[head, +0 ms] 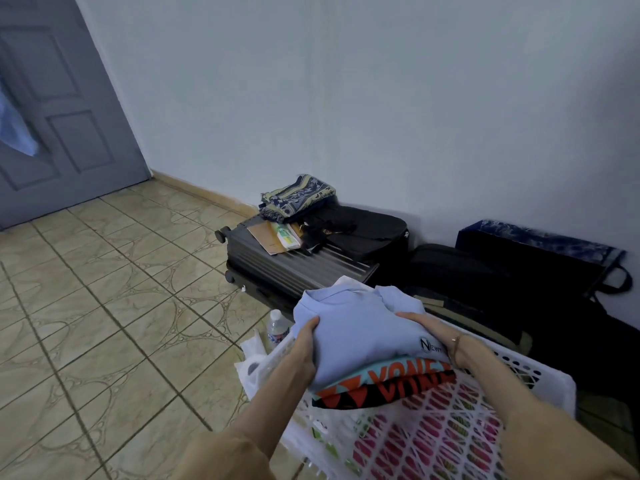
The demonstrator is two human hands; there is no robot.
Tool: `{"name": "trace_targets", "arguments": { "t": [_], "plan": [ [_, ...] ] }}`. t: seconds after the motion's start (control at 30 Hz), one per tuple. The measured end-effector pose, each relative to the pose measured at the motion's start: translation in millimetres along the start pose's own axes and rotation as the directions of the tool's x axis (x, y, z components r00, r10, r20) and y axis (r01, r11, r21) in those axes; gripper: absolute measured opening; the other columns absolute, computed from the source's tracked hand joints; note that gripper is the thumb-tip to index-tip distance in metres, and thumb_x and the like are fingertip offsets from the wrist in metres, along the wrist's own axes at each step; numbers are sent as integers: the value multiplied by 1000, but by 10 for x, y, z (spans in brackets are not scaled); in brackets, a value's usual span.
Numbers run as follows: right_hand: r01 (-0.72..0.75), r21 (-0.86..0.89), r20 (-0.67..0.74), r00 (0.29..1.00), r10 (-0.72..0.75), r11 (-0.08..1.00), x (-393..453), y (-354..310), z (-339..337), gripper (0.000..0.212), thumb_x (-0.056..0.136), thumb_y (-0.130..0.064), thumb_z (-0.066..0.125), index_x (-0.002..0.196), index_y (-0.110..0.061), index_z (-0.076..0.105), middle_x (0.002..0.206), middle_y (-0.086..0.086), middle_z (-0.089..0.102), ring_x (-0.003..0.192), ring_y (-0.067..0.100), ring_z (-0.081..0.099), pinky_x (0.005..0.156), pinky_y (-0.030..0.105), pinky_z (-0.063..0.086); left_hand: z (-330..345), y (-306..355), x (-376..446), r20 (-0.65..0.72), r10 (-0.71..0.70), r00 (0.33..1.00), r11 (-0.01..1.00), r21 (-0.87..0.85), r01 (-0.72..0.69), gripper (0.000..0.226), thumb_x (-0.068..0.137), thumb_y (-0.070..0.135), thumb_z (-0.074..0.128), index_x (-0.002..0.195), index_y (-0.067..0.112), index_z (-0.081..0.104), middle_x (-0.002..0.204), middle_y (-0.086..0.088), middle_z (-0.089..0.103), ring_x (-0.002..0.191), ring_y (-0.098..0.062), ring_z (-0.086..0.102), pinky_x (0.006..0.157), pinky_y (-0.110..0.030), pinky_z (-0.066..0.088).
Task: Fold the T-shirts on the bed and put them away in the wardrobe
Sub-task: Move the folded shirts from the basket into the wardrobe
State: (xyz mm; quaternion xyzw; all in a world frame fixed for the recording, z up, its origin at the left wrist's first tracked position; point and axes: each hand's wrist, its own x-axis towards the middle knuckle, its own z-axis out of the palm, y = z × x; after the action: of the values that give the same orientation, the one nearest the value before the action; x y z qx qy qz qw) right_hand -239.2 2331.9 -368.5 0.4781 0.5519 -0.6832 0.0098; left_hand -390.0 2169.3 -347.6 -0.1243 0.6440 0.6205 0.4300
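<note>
Closest in, two bare forearms reach forward over a white plastic laundry basket (540, 375) with a lattice wall. Above the basket sits a stack of folded T-shirts (363, 344): a pale blue one with a small round logo on top, a teal one with orange lettering under it, and a black one with orange lettering at the bottom. The left hand (306, 348) grips the left edge of the stack, thumb over the blue fabric and fingers tucked beneath. The right hand (427, 329) lies on the right side of the top shirt, fingers curved over the cloth; a thin bracelet (455, 342) circles that wrist. The hands are apart, one on each side of the stack.

Just left of the basket, on the tiled floor (104, 289), stand a clear water bottle (278, 329) and some white plastic bags (251, 362). Beyond lies a grey suitcase (294, 268) with papers, a black bag and a folded patterned cloth (298, 195) on top. Dark bags (519, 268) line the pale wall to the right. A blue panelled door (65, 109) stands at far left.
</note>
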Motion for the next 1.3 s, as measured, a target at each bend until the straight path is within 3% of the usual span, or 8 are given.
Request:
{"name": "trace_targets", "arguments": {
  "t": [0.13,0.27,0.37,0.6,0.9,1.1,1.2,1.3],
  "plan": [
    [-61,6,-4,998,61,998,-549,-521,51,54,72,-52,69,99,-6,72,97,24,70,81,33,66,81,40,54,-87,474,-399,108,-4,994,999,39,0,33,93,37,54,95,4,52,94,-13,59,84,-28,54,81,-38,39],
    [-38,37,-12,999,39,999,-1127,-1074,71,65,63,-60,73,99,-6,74,102,25,68,79,33,67,86,43,53,-21,1051,-866,123,37,992,995,92,-48,39,93,39,53,108,3,55,107,-13,61,95,-29,56,82,-37,43],
    [4,71,-55,998,0,997,-1612,-1503,22,58,67,-59,70,96,-8,74,98,23,70,73,31,66,85,40,53,70,1503,-1309,202,51,978,988,132,-79,36,93,39,52,105,4,55,87,-11,61,79,-27,56,66,-33,42],
    [82,128,-154,986,-62,988,-2765,-2559,-137,56,75,-60,63,98,-9,72,92,21,72,79,30,67,82,38,53,369,2563,-2347,293,45,955,970,217,-112,34,97,37,45,90,5,53,80,-8,56,71,-24,50,74,-33,39],
    [195,137,-291,945,-149,971,-4160,-3650,-220,61,81,-65,52,103,-10,69,98,21,70,88,33,65,97,43,48,554,3762,-3713,446,44,894,932,305,-198,52,99,40,40,130,0,50,116,-15,61,92,-26,54,86,-35,38],
    [240,177,-347,923,-168,954,-4717,-3775,-163,53,87,-59,46,92,-11,69,73,15,72,71,27,64,65,27,50,517,4017,-4177,522,64,850,891,354,-284,53,99,40,41,133,0,48,135,-19,51,101,-24,49,90,-35,38],
    [274,210,-389,904,-176,939,-4961,-3696,-114,53,87,-59,48,95,-10,68,79,15,71,74,27,64,65,28,49,499,4016,-4352,568,57,821,868,379,-322,51,100,38,38,133,0,46,131,-19,52,87,-26,52,89,-36,38],
    [288,231,-449,879,-161,929,-5323,-3485,-109,55,86,-58,50,101,-8,68,87,17,70,80,28,64,70,29,50,482,3888,-4614,625,-6,781,854,409,-321,51,101,37,35,138,2,42,133,-19,49,107,-30,51,94,-41,36]
  ]
}}
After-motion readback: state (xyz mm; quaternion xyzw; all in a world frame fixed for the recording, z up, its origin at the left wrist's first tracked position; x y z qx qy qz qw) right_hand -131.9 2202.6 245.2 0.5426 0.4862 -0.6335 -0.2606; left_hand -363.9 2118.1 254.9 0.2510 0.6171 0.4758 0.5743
